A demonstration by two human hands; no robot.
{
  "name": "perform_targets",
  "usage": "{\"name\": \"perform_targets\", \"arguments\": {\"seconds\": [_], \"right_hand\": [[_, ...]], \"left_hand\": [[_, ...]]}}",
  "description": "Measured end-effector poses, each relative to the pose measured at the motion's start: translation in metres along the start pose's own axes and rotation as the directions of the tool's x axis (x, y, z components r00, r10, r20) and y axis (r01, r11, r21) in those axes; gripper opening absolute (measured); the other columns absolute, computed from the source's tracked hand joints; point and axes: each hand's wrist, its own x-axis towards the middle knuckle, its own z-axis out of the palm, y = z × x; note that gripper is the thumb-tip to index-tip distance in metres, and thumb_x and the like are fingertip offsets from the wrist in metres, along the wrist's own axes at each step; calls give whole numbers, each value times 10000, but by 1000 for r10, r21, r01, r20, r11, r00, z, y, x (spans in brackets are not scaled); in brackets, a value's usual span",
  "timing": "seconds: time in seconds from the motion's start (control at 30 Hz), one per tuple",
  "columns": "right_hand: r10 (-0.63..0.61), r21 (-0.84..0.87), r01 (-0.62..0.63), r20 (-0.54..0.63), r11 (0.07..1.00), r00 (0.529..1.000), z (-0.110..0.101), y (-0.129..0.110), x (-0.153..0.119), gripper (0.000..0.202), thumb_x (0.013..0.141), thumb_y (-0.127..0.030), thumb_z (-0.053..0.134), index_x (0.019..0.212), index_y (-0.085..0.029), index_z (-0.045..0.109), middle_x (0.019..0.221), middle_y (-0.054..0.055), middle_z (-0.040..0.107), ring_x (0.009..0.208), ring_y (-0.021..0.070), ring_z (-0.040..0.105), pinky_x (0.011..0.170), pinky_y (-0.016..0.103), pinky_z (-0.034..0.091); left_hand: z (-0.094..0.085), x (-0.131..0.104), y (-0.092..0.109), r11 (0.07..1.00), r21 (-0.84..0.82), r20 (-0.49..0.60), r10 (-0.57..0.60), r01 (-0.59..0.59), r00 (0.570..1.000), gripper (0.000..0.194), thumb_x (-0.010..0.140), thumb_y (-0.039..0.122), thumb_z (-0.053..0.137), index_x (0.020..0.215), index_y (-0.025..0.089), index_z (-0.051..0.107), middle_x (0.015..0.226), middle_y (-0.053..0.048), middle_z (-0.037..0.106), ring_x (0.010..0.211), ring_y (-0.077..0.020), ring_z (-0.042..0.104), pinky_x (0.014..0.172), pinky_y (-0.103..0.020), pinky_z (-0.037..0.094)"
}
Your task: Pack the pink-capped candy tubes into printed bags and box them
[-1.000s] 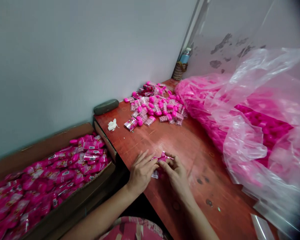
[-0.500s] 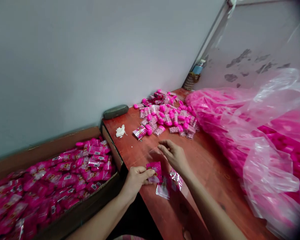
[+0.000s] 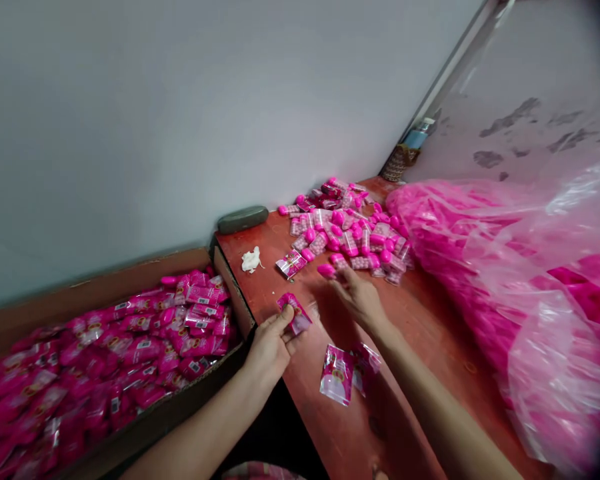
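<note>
L hand (image 3: 270, 343): thumb & fingers together, clamped on glossy pink printed plastic packet (image 3: 296, 315). Pkt held tilted above table's near-L edge, btw cardboard box & pile; lower part paler, lilac.

R hand (image 3: 356, 293): reaches fwd to near edge of pile, fingers bunched at bright-pink rounded cap (image 3: 326, 270). Can't tell if grip is clamped on it or only touching; fingertips blurred.

Pile: small clear plastic bottles w/ pink caps and pale-pink beads (image 3: 353, 243), heaped at far side of red-painted table (image 3: 445, 340), lying every which way. Shiny pink-and-silver packet (image 3: 291, 264) flat at pile's near-L side.

Below/btw forearms: two more pkts on tabletop – pink-and-lilac printed packet (image 3: 337, 375) & crinkled pink packet (image 3: 366, 368), just beside each other.

L: brown cardboard box (image 3: 145, 275), heaped w/ filled pink packets (image 3: 140, 350), some showing barcodes.

R: big translucent plastic bag (image 3: 545, 380), bulging w/ pink contents, its far-L end near pile.

Far-L table corner: dark-green oblong case (image 3: 243, 219); crumpled white scrap (image 3: 251, 259) near it. Far corner: brown woven holder (image 3: 400, 163) w/ blue-and-clear bottle (image 3: 417, 136) by wall.
</note>
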Motion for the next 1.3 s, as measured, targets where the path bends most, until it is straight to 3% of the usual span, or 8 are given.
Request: {"name": "perform_targets", "arguments": {"seconds": [0.07,0.13,0.23,0.33,0.5,0.83,1.1,1.3], "right_hand": [[153,387,-156,38,909,987,-7,-11,-37,228,849,-397,417,897,-206,532,683,20,609,602,176,569,548,273,423],[216,650,-274,170,709,962,-9,-26,-73,233,833,-427,446,856,-208,522,623,-4,572,536,153,547,487,249,416],[283,813,-379,275,441,919,-4,-48,-111,246,813,-441,483,900,-211,498,634,-10,570,476,134,533,445,243,425],[337,863,-389,280,321,899,6,-59,-128,272,789,-454,516,891,-203,491,667,4,585,474,132,544,417,233,424],[370,899,-365,262,243,891,10,-57,-135,303,778,-457,535,915,-191,489,651,0,589,491,133,564,419,225,432],[318,941,-307,250,144,915,9,-50,-141,273,778,-439,547,871,-190,484,627,-23,588,444,113,558,402,210,422],[358,933,-254,153,255,921,9,-50,-143,241,792,-423,535,861,-195,502,584,-32,557,481,117,543,448,222,439],[246,949,-311,288,59,925,10,-39,-142,224,805,-408,520,838,-192,472,609,-22,585,406,93,518,371,190,385]], "left_hand": [[6,3,-2,998,-54,-18,-30,29,999,136,689,225,680,760,144,597,681,-22,652,611,-125,630,587,-242,531],[11,4,-5,996,-79,-9,-51,51,999,135,708,236,663,779,144,596,696,-35,659,634,-137,639,602,-247,529],[18,3,-15,995,-95,8,-40,40,999,120,715,225,656,769,138,594,682,-37,657,618,-137,635,604,-254,527],[23,-1,-24,994,-101,42,-30,34,999,120,702,219,667,744,136,592,674,-32,653,589,-127,624,581,-241,521],[29,-11,-34,997,-71,100,-21,28,995,143,687,213,681,753,124,592,672,-39,649,588,-127,618,575,-234,512],[33,-23,-36,939,277,393,84,-205,916,289,644,370,693,685,111,572,594,-15,598,515,-105,560,522,-217,445],[33,-18,-37,900,410,392,-24,-151,920,251,605,296,730,627,93,584,554,-13,581,505,-104,553,552,-241,461],[36,-16,-32,834,519,453,-82,-188,888,201,624,250,714,593,73,623,537,-32,598,471,-96,533,514,-225,449]]}}
